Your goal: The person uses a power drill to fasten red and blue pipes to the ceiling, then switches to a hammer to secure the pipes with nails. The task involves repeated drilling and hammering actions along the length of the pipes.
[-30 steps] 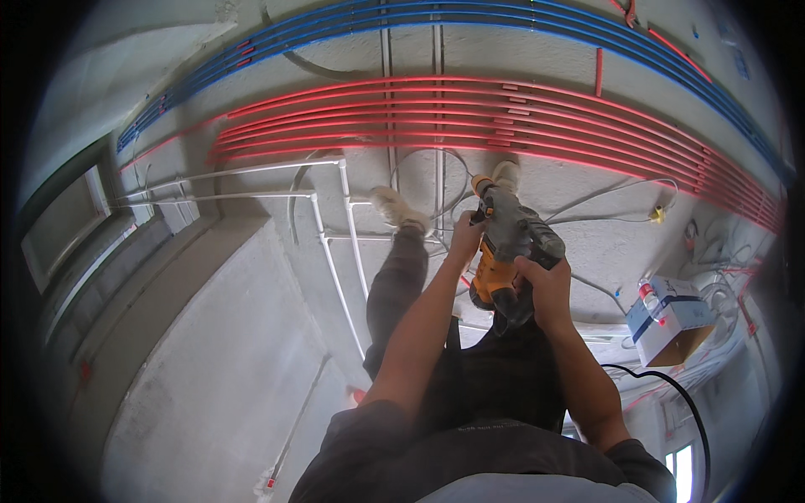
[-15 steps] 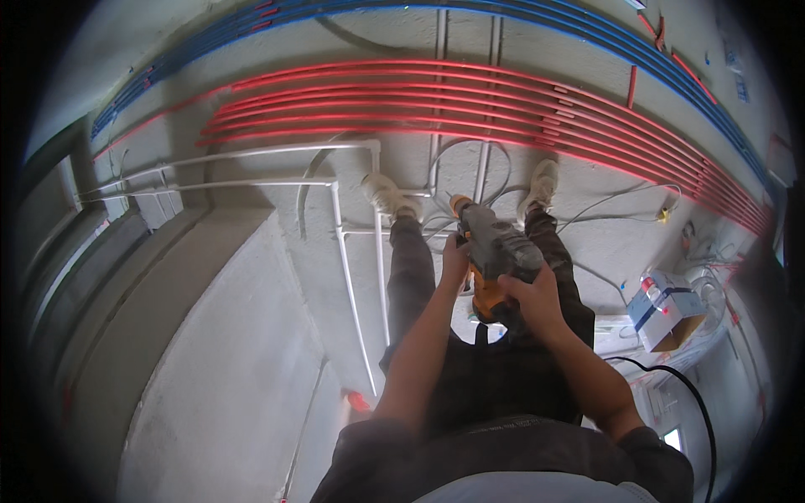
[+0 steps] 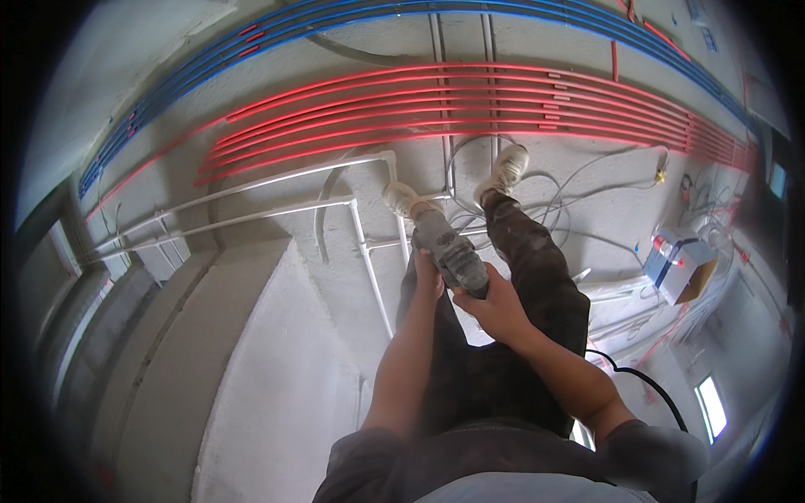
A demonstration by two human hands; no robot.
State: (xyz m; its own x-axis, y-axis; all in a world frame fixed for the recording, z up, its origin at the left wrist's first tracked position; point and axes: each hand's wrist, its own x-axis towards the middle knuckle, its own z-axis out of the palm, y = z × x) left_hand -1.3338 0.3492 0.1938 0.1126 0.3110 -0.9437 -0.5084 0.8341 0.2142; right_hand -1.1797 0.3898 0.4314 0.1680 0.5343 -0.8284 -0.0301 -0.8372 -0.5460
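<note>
A grey power drill [image 3: 454, 253] with an orange front collar hangs before my thighs, its nose pointing away from me toward my left shoe [image 3: 402, 199]. My left hand [image 3: 428, 277] is closed at its left side, near the front half. My right hand [image 3: 495, 303] grips its rear end, thumb lying across the back of the body. The lower grip is mostly hidden by my hands, and the bit cannot be made out against the shoe.
Red conduits [image 3: 495, 101] and blue conduits [image 3: 369, 15] cross the floor ahead. White pipes [image 3: 359, 221] run at my left. Loose grey cable [image 3: 563, 199] coils beside my right shoe [image 3: 507, 170]. A cardboard box [image 3: 686, 272] stands at right. A black cord [image 3: 658, 388] trails by my right side.
The drill and both hands have shifted left, and the drill's nose now overlaps my left shoe. My right foot has come forward and inward. The whole view has turned slightly.
</note>
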